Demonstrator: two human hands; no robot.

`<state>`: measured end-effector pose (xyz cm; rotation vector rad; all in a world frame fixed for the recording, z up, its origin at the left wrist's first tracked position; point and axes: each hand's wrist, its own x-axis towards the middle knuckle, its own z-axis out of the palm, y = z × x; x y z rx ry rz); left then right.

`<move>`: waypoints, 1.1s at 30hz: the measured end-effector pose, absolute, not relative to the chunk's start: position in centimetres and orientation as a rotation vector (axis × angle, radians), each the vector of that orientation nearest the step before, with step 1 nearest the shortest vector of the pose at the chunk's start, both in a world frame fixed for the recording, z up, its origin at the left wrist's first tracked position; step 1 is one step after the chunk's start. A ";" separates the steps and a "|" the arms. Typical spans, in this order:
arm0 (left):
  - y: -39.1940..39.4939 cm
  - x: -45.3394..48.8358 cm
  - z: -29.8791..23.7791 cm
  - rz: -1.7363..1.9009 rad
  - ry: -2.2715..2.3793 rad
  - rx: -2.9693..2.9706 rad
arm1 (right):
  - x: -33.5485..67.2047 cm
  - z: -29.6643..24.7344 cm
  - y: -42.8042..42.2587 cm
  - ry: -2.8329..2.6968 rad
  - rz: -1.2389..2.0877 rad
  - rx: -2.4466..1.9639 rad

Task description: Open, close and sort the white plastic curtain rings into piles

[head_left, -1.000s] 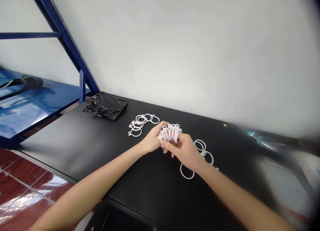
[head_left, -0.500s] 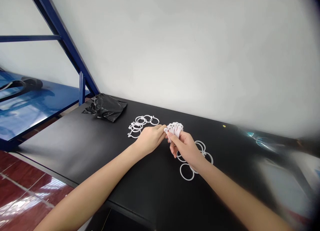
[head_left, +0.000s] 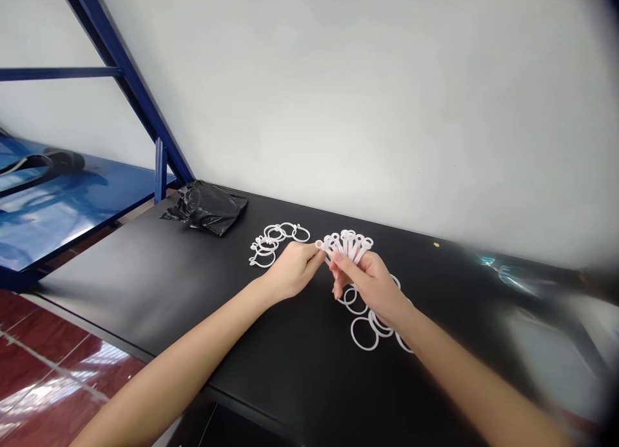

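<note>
My right hand is closed round a bunch of white curtain rings, their small eyelets fanned out above the thumb. My left hand is beside it, thumb and fingers pinched on one white ring at the left edge of the bunch. Part of that ring is hidden by the fingers. Below and behind my right hand, several loose white rings lie overlapping on the black table. Another group of rings with eyelets lies just beyond my left hand.
A crumpled black plastic bag lies at the table's far left. Clear plastic packaging is at the right, with a small yellow speck near the wall. A blue metal frame stands at the left.
My right hand has shifted slightly right, and the eyelets in it have spread into a wider fan. A ring at my left fingertips now shows apart from the bunch.
</note>
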<state>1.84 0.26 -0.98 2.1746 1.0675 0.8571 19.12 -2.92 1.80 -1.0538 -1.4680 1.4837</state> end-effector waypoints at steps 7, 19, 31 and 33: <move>0.0 2.3 -0.9 0.713 1.225 2.185 | 21.2 1.5 0.0 -1.343 1.318 -1.249; -0.6 3.4 -2.8 0.384 1.169 2.645 | 15.1 -0.5 4.9 -1.891 1.100 -1.310; -0.6 3.2 -2.2 0.266 1.301 2.647 | 13.9 1.7 6.0 -2.240 1.081 -1.244; -0.5 3.0 -2.1 0.253 1.380 2.611 | 14.3 2.0 5.8 -2.227 1.057 -1.242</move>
